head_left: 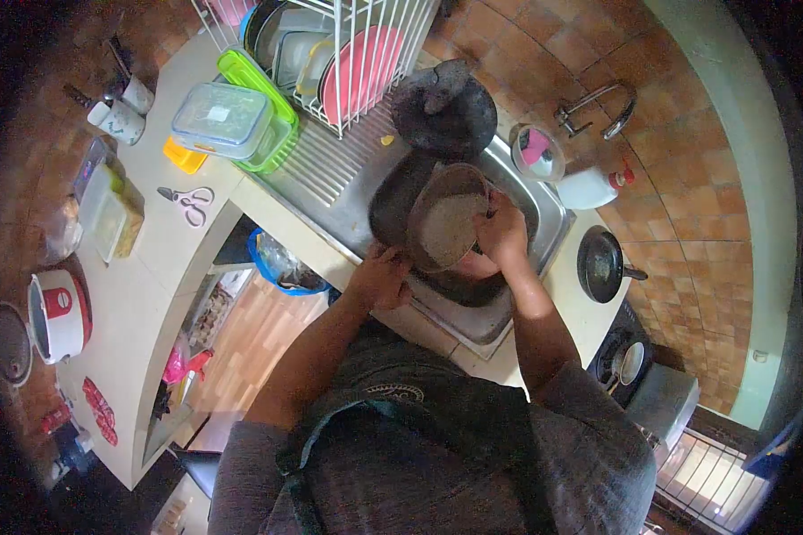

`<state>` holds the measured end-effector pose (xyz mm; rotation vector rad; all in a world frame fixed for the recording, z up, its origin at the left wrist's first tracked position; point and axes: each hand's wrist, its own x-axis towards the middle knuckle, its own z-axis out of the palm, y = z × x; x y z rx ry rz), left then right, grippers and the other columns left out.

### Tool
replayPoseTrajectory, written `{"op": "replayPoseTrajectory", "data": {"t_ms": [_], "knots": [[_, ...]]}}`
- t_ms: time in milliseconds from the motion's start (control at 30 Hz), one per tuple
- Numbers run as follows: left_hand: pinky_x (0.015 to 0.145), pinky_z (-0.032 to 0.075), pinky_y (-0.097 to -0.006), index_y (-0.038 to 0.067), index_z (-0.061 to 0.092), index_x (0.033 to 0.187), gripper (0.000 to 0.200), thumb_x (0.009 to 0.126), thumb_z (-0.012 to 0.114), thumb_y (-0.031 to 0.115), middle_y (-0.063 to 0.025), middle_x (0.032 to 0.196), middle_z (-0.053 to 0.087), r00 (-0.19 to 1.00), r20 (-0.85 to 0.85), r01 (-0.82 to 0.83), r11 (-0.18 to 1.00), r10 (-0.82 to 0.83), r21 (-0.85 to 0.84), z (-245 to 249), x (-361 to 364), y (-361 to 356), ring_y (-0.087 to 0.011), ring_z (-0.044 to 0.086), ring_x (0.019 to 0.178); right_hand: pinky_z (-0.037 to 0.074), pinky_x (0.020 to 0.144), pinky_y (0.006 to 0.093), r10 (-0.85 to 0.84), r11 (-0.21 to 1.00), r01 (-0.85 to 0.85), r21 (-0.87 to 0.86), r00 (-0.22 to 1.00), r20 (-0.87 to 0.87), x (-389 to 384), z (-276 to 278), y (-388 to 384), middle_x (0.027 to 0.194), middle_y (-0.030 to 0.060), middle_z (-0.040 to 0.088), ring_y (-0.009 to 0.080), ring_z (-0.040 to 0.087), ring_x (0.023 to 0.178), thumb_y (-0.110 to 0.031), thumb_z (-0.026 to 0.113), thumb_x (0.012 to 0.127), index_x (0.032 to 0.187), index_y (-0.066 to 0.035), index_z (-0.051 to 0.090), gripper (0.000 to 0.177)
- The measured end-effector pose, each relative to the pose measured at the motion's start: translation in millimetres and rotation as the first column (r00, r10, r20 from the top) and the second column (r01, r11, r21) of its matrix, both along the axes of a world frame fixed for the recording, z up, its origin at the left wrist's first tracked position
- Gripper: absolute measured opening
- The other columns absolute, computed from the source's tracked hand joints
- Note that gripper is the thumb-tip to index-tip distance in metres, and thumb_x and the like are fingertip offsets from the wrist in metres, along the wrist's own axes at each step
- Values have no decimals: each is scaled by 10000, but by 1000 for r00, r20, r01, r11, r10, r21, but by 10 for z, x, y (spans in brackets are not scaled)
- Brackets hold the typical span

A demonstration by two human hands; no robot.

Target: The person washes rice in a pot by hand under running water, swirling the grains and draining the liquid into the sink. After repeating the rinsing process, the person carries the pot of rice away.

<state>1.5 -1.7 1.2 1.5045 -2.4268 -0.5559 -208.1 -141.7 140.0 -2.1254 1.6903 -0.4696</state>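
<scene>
In the sink [558, 236] a large dark wok [385, 207] lies tilted, with a round brownish pot [455, 223] over it, open side up. My right hand [501, 234] is closed at the pot's right side, on its dark handle. Something pink [477, 265] shows below those fingers, partly covered by them. My left hand [382, 278] has its fingers curled at the near left rim of the wok. Just behind, a blackened round lid [446, 111] rests at the sink's back edge.
A white dish rack [352, 67] with a pink plate stands at the back left, beside stacked plastic containers [223, 120]. Scissors [190, 203] lie on the left counter. A bowl with sponges [537, 153], a white bottle [587, 188], the faucet [611, 111] and a frying pan [600, 265] are at right.
</scene>
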Motion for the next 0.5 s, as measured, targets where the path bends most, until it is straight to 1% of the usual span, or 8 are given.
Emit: {"op": "replayPoseTrajectory", "data": {"t_ms": [67,167,233,267,333,367,433,500], "knots": [[1173,281,-550,12,585,1259,571,809,636,360,-165,1317,597,1000,1,4,1000,-4,-31,-65,-15,8,-359,479,1309,532,916,481,-13,1000,13,-1,1000,17,-9,17,24,1089,255,702,444,659,1070,-157,731,788,1261,-38,632,497],[1170,283,-552,12,624,1189,492,816,635,331,-175,1269,621,990,-115,-95,982,77,-163,-145,-43,42,-362,488,1292,551,853,432,52,998,-48,-35,991,127,-116,0,10,1026,285,704,394,707,983,-144,728,789,1252,8,625,498],[1146,305,-555,21,644,1138,431,820,631,311,-184,1240,625,974,-138,-196,974,181,-110,-160,-38,64,-372,498,1270,545,767,350,-88,988,64,142,982,169,-288,-198,-30,962,244,725,259,720,864,-83,695,816,1275,35,606,483],[1146,305,-555,21,644,1138,431,820,631,311,-184,1240,625,974,-139,-194,975,178,-109,-164,-46,68,-372,498,1270,545,767,350,-91,988,67,142,982,168,-357,-293,-23,962,244,725,259,720,864,-83,695,816,1275,35,606,483],[1110,332,-559,41,641,1152,433,819,636,317,-188,1213,617,971,-57,-238,960,232,-146,-163,-40,75,-365,507,1250,512,721,281,-186,950,45,308,876,444,-484,-518,21,946,153,729,129,668,821,-1,620,862,1337,27,570,478],[1110,332,-559,41,641,1152,433,819,636,317,-188,1213,617,971,-56,-238,960,232,-144,-127,-42,84,-365,507,1250,512,721,281,-186,950,44,310,876,445,-594,-700,40,946,153,729,129,668,821,-1,620,862,1337,27,570,478],[1073,355,-555,61,638,1153,419,815,650,308,-180,1205,597,975,-86,-219,958,206,-185,-23,-43,79,-351,518,1231,504,741,269,-164,951,-25,307,803,573,-785,-1024,51,981,66,710,105,644,854,69,557,891,1388,18,521,500],[1067,359,-552,68,637,1154,414,811,657,298,-170,1211,590,977,-79,-210,955,198,-208,-88,-37,93,-346,522,1224,502,755,270,-157,946,-70,317,755,636,-820,-1019,85,999,54,695,108,635,861,76,549,893,1397,15,509,509]]}}
